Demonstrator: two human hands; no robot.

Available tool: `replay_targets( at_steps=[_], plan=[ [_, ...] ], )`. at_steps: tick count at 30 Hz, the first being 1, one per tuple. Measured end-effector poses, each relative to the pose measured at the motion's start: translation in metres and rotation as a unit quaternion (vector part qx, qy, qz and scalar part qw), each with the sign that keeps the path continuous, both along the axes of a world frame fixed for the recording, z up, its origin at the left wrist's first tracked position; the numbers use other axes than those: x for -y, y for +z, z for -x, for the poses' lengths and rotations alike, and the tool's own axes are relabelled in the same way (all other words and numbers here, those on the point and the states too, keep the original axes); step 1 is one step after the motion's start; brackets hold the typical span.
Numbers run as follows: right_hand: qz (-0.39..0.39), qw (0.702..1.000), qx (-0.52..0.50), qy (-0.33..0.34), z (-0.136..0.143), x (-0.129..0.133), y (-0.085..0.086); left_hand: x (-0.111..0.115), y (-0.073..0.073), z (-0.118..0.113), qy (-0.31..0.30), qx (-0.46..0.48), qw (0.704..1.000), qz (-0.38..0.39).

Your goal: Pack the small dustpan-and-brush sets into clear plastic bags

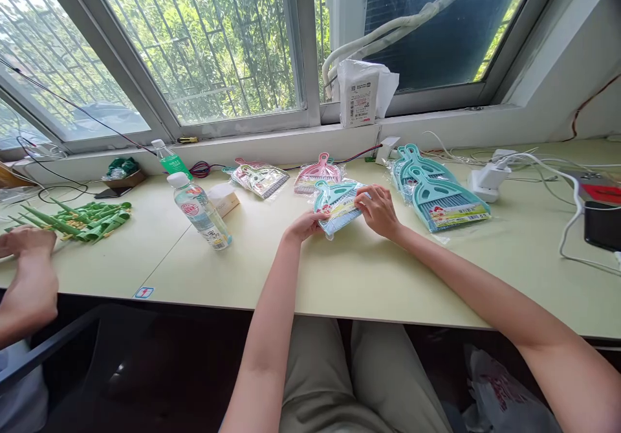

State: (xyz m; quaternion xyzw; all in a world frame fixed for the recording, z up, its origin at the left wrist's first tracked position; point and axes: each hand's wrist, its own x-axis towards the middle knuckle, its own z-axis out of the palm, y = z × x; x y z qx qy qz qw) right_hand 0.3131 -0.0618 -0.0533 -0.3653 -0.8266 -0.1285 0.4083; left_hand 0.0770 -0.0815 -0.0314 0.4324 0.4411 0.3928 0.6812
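Observation:
Between my hands is a teal mini dustpan and brush set (338, 206) in clear plastic wrapping with a printed label. My left hand (307, 225) grips its lower left edge, thumb on top. My right hand (377, 209) closes its fingers on the right edge of the wrapping. Just behind it lies a pink dustpan set (320, 173) in similar wrapping. To the right is a pile of teal dustpan sets (436, 193), partly overlapping one another. Farther left at the back lies a whitish wrapped set (262, 178) with a pink and green edge.
A water bottle (200, 210) and a green-labelled bottle (169, 160) stand left, beside a tissue box (226, 202). Green strips (90, 219) lie near another person's hand (29, 241). White cables and a power adapter (489, 179) spread at right. A white box (361, 99) stands on the sill.

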Motion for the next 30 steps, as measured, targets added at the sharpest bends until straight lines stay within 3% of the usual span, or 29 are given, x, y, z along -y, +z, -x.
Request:
replay_targets(
  at_steps=[6, 12, 15, 18, 20, 24, 26, 28, 30],
  plan=[
    [0.136, 0.991, -0.008, 0.014, -0.010, -0.019, -0.022, 0.006, -0.004, -0.014, -0.021, -0.105, 0.993, -0.051],
    [0.266, 0.956, -0.110, 0.061, -0.017, -0.037, -0.029, 0.012, 0.006, -0.012, 0.013, -0.054, 0.992, -0.109],
    [0.291, 0.939, -0.182, 0.026, -0.021, -0.043, -0.031, 0.020, 0.012, -0.015, -0.041, -0.015, 0.981, -0.189],
    [0.306, 0.922, -0.237, -0.008, -0.024, -0.044, -0.032, 0.021, 0.010, -0.025, -0.075, -0.096, 0.948, -0.295],
    [0.336, 0.910, -0.243, 0.004, -0.025, -0.042, -0.031, 0.016, 0.004, -0.031, -0.001, -0.169, 0.930, -0.328],
    [0.390, 0.897, -0.171, 0.120, -0.023, -0.032, -0.026, 0.000, -0.010, -0.032, 0.199, -0.244, 0.914, -0.256],
    [0.379, 0.905, -0.125, 0.148, -0.020, -0.026, -0.024, -0.003, -0.011, -0.028, 0.270, -0.273, 0.887, -0.257],
    [0.361, 0.915, -0.114, 0.143, -0.017, -0.022, -0.023, -0.002, -0.010, -0.025, 0.315, -0.292, 0.854, -0.294],
    [0.355, 0.913, -0.144, 0.139, -0.014, -0.020, -0.023, 0.000, -0.007, -0.023, 0.324, -0.281, 0.848, -0.313]
  ],
)
